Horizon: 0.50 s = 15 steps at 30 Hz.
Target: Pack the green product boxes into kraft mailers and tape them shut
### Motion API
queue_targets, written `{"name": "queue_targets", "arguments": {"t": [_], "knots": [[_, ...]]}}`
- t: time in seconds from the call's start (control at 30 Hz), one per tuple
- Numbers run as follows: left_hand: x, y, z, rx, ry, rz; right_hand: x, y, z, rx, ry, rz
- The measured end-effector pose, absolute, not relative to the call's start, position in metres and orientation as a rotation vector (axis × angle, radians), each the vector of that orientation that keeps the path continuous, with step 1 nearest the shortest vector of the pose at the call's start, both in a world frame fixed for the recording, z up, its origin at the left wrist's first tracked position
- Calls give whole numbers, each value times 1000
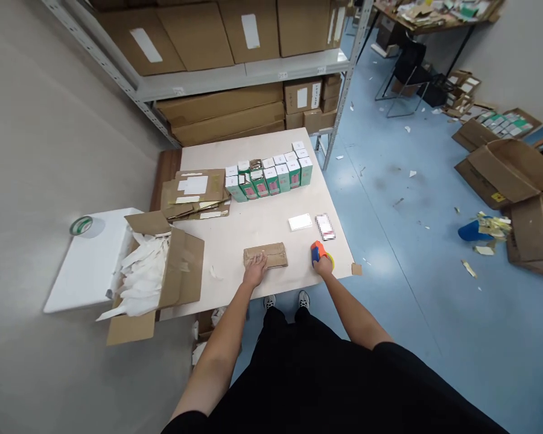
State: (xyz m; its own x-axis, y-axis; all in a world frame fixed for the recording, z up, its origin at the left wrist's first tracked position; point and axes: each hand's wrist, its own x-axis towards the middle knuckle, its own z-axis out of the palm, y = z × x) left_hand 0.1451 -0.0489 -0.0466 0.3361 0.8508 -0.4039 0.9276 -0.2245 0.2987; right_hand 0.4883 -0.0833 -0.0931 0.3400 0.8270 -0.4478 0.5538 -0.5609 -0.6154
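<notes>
Left hand [255,269] partly covered a brown parcel [277,255], right hand [323,266] partly hid an orange tape dispenser [318,246], pixelation blurred a rectangular item [325,226], top edge cropped shelf cartons [201,36], print on green-and-white boxes [283,179] was illegible

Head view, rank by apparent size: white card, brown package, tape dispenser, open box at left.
1. Open box
2. Brown package
3. White card and tape dispenser: too alike to rank; the dispenser is partly hidden.

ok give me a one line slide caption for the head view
Left hand resting on a flat brown cardboard box, right hand holding an orange-and-blue tape dispenser, over a pale tabletop.
</notes>
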Motion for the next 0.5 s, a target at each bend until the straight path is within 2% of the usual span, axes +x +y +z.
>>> {"name": "queue_targets", "arguments": {"t": [0.13,0.27,0.5], "knots": [[148,-54,-47,2056,1578,-93,475,-74,-61,-1839,-1278,1214],[151,-60,-49,2003,1607,13,419,-58,-19,-1353,-1296,1416],[143,-62,-48,1917,1545,189,362,-47,2,-1235,-1308,1632]]}}
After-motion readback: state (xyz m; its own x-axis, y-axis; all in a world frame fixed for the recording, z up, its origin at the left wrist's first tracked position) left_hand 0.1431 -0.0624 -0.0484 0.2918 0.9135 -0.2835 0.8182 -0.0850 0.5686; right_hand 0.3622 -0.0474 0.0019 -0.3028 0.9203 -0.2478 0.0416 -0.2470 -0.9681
